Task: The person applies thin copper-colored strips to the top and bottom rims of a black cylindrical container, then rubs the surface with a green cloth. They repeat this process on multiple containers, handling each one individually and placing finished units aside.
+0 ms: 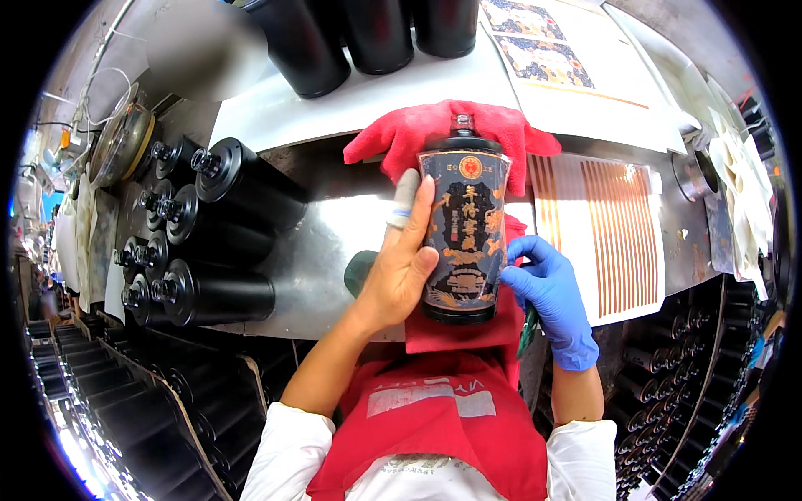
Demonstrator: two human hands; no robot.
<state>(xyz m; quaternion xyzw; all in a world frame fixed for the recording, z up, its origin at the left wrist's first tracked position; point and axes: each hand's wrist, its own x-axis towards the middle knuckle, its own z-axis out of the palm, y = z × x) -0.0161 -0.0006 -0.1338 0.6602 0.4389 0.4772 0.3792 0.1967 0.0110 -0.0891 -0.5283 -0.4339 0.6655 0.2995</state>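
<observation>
Left hand (391,280): half-open, bracing glossy black bottle (460,315)
Right hand (547,288): curled, grip unclear
Gold-patterned label (464,225): smoothing, probably; needs even pressure

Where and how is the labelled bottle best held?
Probably by the broad body of the labelled bottle, from its left side, where the left hand lies along it; the neck is short and narrow, and the blue-gloved right hand is at the lower right edge.
</observation>
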